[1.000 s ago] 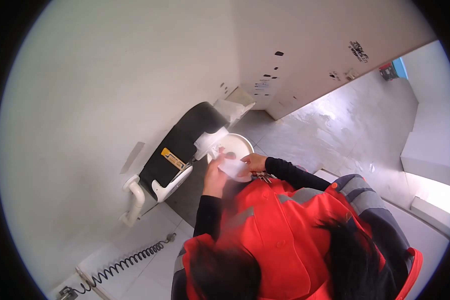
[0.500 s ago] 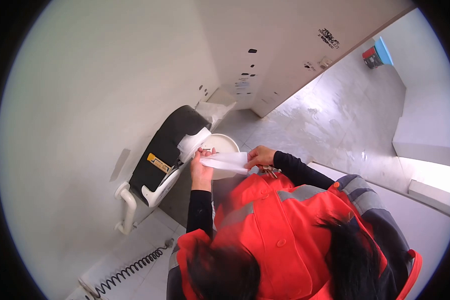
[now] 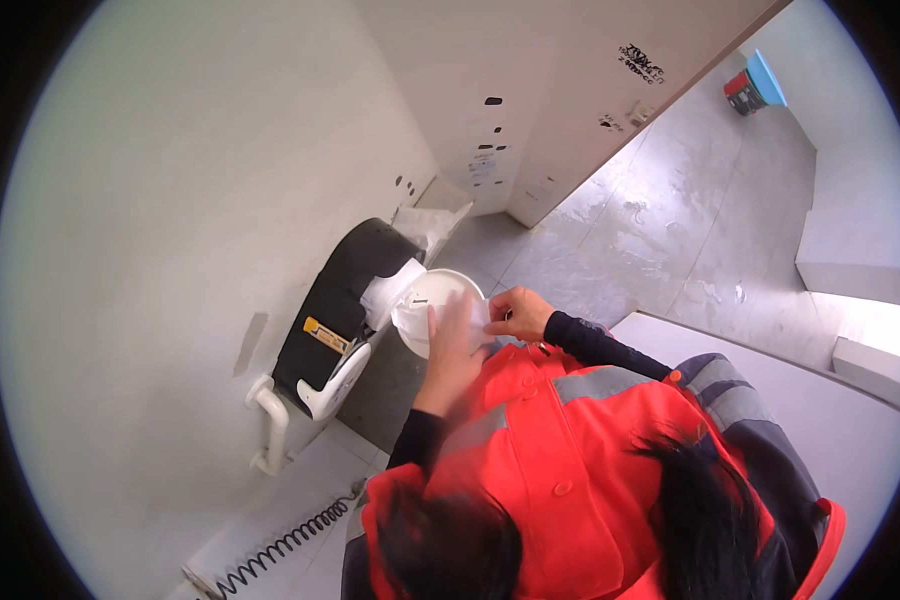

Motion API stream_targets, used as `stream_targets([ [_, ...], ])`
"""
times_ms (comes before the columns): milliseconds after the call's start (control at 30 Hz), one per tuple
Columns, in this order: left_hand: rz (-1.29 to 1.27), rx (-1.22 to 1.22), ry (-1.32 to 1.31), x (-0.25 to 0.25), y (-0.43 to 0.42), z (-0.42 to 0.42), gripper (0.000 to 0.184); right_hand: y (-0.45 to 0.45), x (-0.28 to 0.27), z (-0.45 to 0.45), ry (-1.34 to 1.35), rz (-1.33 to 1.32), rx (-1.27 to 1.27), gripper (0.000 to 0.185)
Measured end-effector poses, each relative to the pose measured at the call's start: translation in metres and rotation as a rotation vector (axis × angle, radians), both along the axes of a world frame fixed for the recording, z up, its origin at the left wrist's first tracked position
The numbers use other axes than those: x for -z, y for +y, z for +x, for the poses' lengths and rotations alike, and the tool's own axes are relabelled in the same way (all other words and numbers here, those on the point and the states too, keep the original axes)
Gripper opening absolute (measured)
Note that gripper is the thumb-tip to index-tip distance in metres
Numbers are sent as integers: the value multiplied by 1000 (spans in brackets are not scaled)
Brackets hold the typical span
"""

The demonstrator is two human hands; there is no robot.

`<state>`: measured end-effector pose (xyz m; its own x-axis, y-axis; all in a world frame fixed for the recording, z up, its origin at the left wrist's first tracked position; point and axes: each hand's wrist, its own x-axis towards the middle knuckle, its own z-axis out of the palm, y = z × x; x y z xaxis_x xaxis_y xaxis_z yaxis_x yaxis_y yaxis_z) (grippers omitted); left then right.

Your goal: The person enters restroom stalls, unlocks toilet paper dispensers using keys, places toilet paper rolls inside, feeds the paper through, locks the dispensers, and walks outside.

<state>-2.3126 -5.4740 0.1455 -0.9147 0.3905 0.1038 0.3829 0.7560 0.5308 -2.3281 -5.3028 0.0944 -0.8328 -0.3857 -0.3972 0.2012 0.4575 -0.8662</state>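
A piece of white toilet paper (image 3: 410,322) lies across the front of me, above a round white bin (image 3: 463,279). My left hand (image 3: 450,355) is over the paper, its fingers smeared by motion, so its grip is unclear. At the paper's right end, my right hand (image 3: 525,312) has its fingers curled and closed on the edge. A small dark thing, too small to name, shows by its fingers. Left of the bin, a black dispenser (image 3: 345,275) hangs on the wall with a white paper roll (image 3: 388,292) at its side.
A white grab rail (image 3: 273,425) is below the dispenser, and a black coiled cord (image 3: 290,540) runs at lower left. A marked partition (image 3: 560,120) stands ahead. Beyond it, a dark bucket (image 3: 745,93) with a blue basin (image 3: 766,78) sits on a wet tiled floor (image 3: 670,225).
My left hand has moved right and over the paper, turning its back up. The paper has bunched between my hands. The keys seen by my right hand are now mostly hidden.
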Motion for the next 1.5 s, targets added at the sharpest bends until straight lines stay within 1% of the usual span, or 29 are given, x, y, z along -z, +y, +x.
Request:
stream_targets([
  [67,57,142,-392,23,-4,-9,38,-2,-1,0,-2,-9,-13,23],
  [100,57,149,-393,23,-4,-14,38,-2,-1,1,-1,-11,64,25],
  [167,-70,207,-536,21,-4,-21,24,-3,-1,4,-4,-13,147,28],
  [233,-24,217,-509,32,-9,-23,20,-5,-9,1,72,-19,298,33],
  [333,-31,170,-571,33,-10,-29,21,-8,-14,0,203,-74,243,34],
  [367,61,150,-596,30,-9,-30,20,-10,-11,1,200,-74,251,34],
  [433,153,134,-621,29,-7,-31,20,-12,-10,-2,19,-102,260,32],
  [467,235,127,-656,33,-7,-29,19,-12,-10,-3,-67,-71,296,26],
  [500,316,119,-692,35,-7,-28,18,-12,-15,-4,-67,-72,303,26],
  [533,313,125,-692,36,-8,-27,18,-11,-18,-6,-114,-23,298,25],
  [600,105,131,-656,37,-8,-26,19,-9,-18,-7,-163,27,299,24],
  [700,116,147,-625,37,-7,-25,19,-6,-3,-6,-75,63,280,24],
  [767,147,159,-663,40,-9,-28,23,-3,5,-9,-485,-200,355,27],
  [800,176,169,-700,42,-10,-29,27,-3,4,-8,-485,-200,355,27],
  [867,205,156,-693,50,-12,-28,23,-3,0,-3,-261,-322,380,30],
  [900,234,142,-685,54,-13,-27,22,-4,-1,-1,-261,-324,380,30],
  [933,234,144,-686,57,-14,-29,22,-5,-3,1,12,-189,254,31],
  [967,240,149,-803,60,-18,-31,22,-6,-5,2,281,-50,124,32],
  [1000,245,152,-920,63,-22,-33,23,-6,-12,1,232,0,110,28],
  [1033,244,153,-920,69,-25,-33,23,-4,-10,0,232,0,110,28],
  [1100,590,85,-1241,72,-30,-33,23,-2,-5,-2,281,7,113,20],
  [1133,588,85,-1241,71,-30,-34,23,-3,-2,-3,281,5,114,20],
  [1200,494,139,-1049,64,-27,-34,19,-6,1,-4,294,51,146,15],
  [1233,493,138,-1051,58,-22,-32,19,-5,0,-5,293,50,147,15],
  [1300,206,73,-398,51,-12,-27,20,-4,-3,-11,-328,-154,258,15],
  [1333,203,72,-400,52,-13,-27,20,-6,3,-10,-330,-156,258,15],
  [1400,110,83,-410,57,-13,-27,18,-8,15,-8,-529,-206,313,16],
  [1433,109,84,-412,58,-14,-27,18,-9,15,-6,-531,-207,315,16],
  [1500,236,16,-594,62,-17,-29,19,-11,6,-2,196,-117,323,16],
])
